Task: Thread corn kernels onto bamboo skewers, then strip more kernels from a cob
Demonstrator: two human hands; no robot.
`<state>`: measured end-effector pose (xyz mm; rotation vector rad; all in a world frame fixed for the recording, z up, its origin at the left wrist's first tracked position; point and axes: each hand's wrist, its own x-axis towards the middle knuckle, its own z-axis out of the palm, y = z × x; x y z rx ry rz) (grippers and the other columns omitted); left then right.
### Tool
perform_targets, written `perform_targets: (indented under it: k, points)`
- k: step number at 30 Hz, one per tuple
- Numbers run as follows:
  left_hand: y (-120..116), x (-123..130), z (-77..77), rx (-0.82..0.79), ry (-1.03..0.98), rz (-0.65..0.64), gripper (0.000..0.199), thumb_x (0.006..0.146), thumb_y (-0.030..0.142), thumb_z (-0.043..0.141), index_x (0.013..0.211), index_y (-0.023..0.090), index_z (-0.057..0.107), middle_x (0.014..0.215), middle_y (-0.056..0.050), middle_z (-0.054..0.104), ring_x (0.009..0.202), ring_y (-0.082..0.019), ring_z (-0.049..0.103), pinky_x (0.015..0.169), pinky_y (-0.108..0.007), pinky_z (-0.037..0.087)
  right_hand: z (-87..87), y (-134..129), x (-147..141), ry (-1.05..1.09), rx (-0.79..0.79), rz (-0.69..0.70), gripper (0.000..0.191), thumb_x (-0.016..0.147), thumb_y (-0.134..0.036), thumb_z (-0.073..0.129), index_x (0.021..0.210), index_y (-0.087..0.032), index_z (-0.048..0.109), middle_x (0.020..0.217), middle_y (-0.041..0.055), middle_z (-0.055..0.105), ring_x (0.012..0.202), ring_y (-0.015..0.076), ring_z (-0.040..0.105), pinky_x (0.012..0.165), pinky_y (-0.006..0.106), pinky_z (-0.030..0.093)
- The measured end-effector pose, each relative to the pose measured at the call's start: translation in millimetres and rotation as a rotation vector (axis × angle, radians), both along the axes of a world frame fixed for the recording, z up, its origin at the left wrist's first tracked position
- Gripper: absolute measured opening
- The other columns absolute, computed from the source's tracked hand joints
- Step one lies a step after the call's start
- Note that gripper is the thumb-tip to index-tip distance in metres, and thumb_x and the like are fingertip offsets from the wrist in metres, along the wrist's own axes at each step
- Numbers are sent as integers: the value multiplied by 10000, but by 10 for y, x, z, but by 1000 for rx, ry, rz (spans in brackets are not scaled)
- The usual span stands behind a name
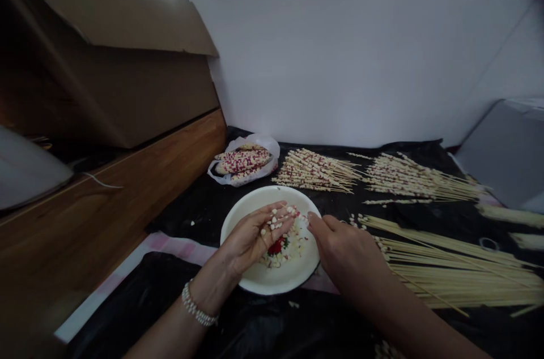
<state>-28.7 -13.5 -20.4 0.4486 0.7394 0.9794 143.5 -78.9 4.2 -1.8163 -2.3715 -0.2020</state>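
A white enamel plate [272,282] sits on the black plastic sheet in front of me, holding a heap of white flower buds [285,251] and some red petals [275,246]. My left hand [250,237] is over the plate, with several buds lying on its fingers. A beaded bracelet [198,305] circles that wrist. My right hand [344,246] is at the plate's right rim, its fingertips pinched together. Whatever they hold is too small to see.
Bundles of bud-strung sticks [317,171] and a larger bundle [420,180] lie beyond the plate. Bare bamboo skewers [459,274] spread to the right. A plastic bag [272,146] holds red-and-white strung bundles. A wooden edge [110,195] runs along the left.
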Motion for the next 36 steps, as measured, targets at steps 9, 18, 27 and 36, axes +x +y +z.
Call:
perform_targets:
  k: [9, 18, 27, 36]
  points:
    - [-42, 20, 63, 28, 65, -8, 214, 792, 13, 580, 981, 65, 664, 1142, -165, 652, 1119, -255, 595, 1005, -367, 464, -1, 8, -17, -8, -57, 35, 289, 843, -77, 482, 1097, -167, 586, 870, 50, 651, 709, 170, 635, 510, 273, 320]
    - [-65, 26, 98, 55, 115, -13, 175, 784, 37, 619, 937, 88, 688, 1122, -143, 666, 1084, -233, 614, 985, -329, 478, -38, 8, -10, -23, -35, 35, 310, 837, -55, 455, 1100, -163, 580, 852, 49, 652, 682, 163, 632, 505, 266, 361]
    - [-62, 2, 70, 79, 134, -61, 187, 822, 56, 585, 970, 80, 697, 1005, -125, 701, 930, -176, 663, 939, -300, 498, 9, -15, -25, -78, -70, 20, 311, 845, -58, 448, 1108, -173, 569, 875, 55, 648, 717, 168, 642, 526, 264, 396]
    - [-81, -9, 68, 101, 123, -90, 201, 824, 100, 613, 1013, 103, 683, 1004, -104, 688, 947, -166, 645, 957, -333, 483, 58, -4, -8, -62, -95, 22, 268, 850, -66, 445, 1036, -198, 584, 855, 38, 645, 704, 175, 641, 511, 272, 372]
